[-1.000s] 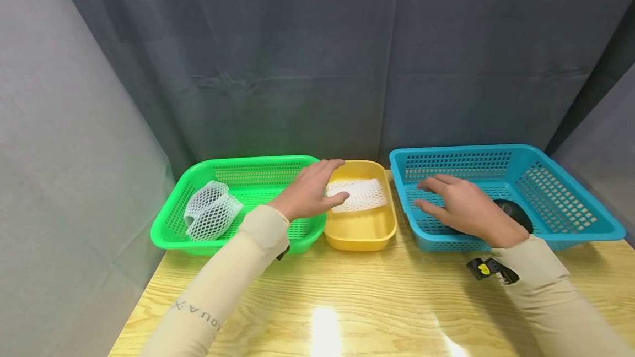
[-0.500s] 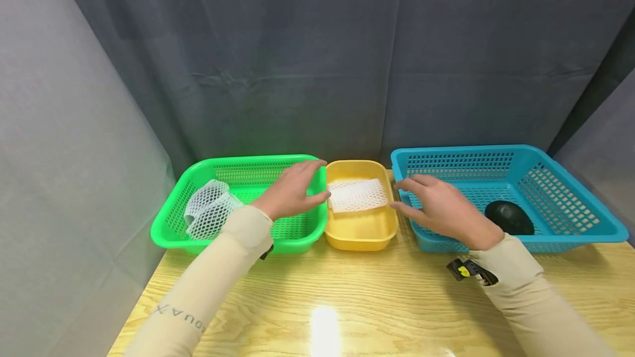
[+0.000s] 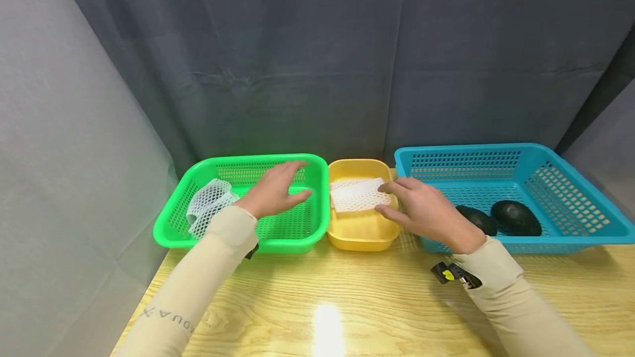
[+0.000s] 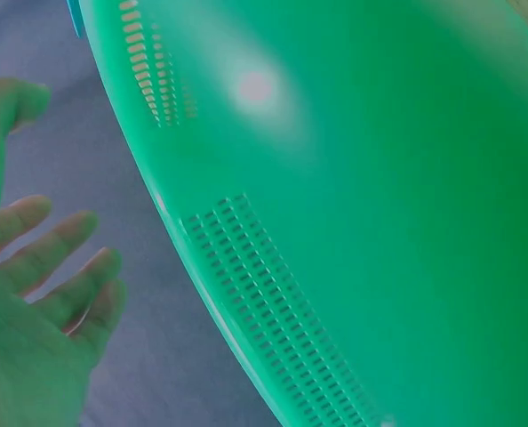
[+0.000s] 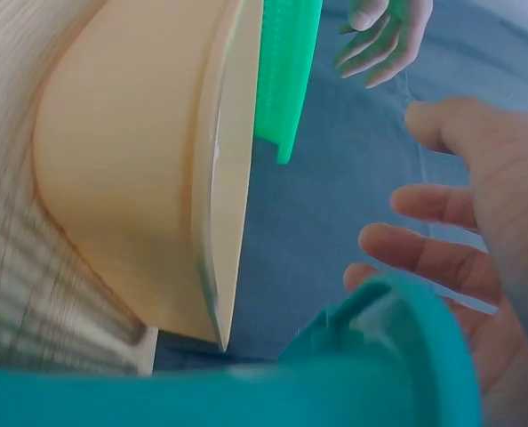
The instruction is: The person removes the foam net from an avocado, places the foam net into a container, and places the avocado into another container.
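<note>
My left hand (image 3: 272,190) hovers over the right half of the green basket (image 3: 268,248), fingers relaxed and thumb apart. The left wrist view shows this hand (image 4: 46,294) beside the basket's outer wall with nothing in it. My right hand (image 3: 430,209), also holding nothing, is above the gap between the yellow tray (image 3: 361,229) and the blue basket (image 3: 550,244). Its fingertips overlap the right end of a white foam net sleeve (image 3: 358,194) in the tray. Two dark oval avocado-like fruits (image 3: 516,218) lie side by side in the blue basket, one partly behind my right wrist.
More white foam netting (image 3: 209,205) lies at the left end of the green basket. The three containers stand in a row on a wooden table (image 3: 297,302), with a dark grey curtain (image 3: 288,70) behind and a pale cloth wall (image 3: 74,153) at left.
Both hands have shifted left: the left from the yellow tray back over the green basket, the right from the blue basket toward the tray. Both dark fruits now show more fully.
</note>
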`<state>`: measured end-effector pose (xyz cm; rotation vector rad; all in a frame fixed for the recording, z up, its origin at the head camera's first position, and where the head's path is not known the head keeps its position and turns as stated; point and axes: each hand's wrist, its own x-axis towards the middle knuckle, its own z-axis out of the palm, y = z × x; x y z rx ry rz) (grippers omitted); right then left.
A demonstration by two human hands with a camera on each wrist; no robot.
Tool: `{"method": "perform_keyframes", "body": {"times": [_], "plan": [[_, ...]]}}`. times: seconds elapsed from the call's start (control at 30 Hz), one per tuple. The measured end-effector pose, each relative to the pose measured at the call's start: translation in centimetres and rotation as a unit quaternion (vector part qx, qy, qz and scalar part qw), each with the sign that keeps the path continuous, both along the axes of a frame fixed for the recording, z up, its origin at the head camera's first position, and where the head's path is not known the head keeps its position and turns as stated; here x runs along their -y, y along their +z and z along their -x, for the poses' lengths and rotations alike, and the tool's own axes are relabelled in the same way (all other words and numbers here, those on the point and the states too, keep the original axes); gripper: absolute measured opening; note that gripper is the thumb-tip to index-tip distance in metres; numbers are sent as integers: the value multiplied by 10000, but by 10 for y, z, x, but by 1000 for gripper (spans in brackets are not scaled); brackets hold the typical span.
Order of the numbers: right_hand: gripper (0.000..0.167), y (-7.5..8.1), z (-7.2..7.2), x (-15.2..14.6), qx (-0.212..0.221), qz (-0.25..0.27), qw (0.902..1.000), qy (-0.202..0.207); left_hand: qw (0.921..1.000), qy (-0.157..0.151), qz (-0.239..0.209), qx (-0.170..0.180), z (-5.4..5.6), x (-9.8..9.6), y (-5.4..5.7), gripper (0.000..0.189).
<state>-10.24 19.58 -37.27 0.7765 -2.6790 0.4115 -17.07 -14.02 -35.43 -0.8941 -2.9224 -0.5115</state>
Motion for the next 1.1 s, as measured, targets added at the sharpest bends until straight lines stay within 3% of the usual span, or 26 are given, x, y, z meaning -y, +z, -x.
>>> {"method": "perform_keyframes", "body": {"times": [0.33,0.63,1.1], "plan": [[41,-6,-2,19,-107,202,9996,157,9986,288,371,244,2,24,-3,72],[37,-5,1,39,-334,279,9979,474,9903,1082,757,430,0,55,-7,81],[42,-8,1,59,-265,371,9973,576,9816,1471,1071,583,0,86,-14,83]]}}
